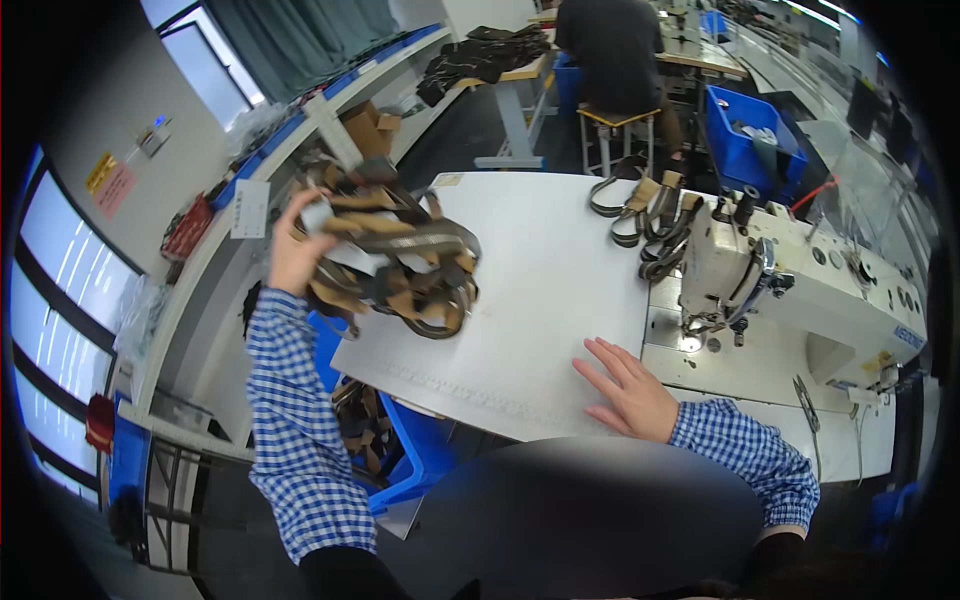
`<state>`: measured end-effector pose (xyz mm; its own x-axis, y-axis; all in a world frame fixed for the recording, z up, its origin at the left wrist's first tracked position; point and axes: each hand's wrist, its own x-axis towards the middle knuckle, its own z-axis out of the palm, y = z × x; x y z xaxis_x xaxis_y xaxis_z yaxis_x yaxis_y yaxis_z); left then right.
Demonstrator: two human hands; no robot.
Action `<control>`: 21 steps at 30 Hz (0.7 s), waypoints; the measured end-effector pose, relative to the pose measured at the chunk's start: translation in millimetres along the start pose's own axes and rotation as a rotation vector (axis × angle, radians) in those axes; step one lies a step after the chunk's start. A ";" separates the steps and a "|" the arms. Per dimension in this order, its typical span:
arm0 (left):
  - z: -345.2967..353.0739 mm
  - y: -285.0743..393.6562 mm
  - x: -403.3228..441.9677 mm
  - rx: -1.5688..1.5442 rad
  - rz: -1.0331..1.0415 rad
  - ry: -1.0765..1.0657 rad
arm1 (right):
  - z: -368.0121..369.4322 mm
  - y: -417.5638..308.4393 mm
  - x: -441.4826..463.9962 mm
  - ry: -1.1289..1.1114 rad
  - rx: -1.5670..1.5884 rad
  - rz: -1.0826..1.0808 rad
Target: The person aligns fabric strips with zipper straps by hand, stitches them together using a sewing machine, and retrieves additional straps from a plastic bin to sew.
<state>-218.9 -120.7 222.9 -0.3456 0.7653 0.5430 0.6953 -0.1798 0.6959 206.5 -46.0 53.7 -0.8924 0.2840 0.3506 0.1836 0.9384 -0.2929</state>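
My left hand (297,245) is closed on a bundle of looped fabric straps (420,243), dark with tan pieces, over the left part of the white table (540,290). The bundle is partly blurred, and something small and white shows by my fingers. My right hand (635,392) has its fingers spread, low over or on the table's near right side, holding nothing. To its right stands a white sewing machine (825,290). More looped straps (655,215) lie at the table's back right, beside the machine.
Scissors (806,405) lie right of the machine's base. A blue bin (415,450) with strap pieces stands below the table's left front. Behind, a person (610,60) sits on a stool, near another blue bin (740,135). Shelving (325,125) runs along the left wall.
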 end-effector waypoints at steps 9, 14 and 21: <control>126.5 -99.4 -45.6 -0.009 -0.114 -0.394 | 15.4 32.0 53.2 0.146 0.212 0.188; 105.4 -76.7 -49.5 0.155 -0.016 -0.388 | 34.4 37.7 109.0 0.196 0.189 0.036; 102.6 -95.3 -80.5 0.150 -0.089 -0.317 | 6.6 33.1 157.3 0.226 1.139 0.101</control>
<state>-192.6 -101.8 64.6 -0.2127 0.9316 0.2948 0.7644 -0.0293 0.6440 69.5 28.4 93.2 -0.7799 0.4837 0.3973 -0.3292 0.2228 -0.9176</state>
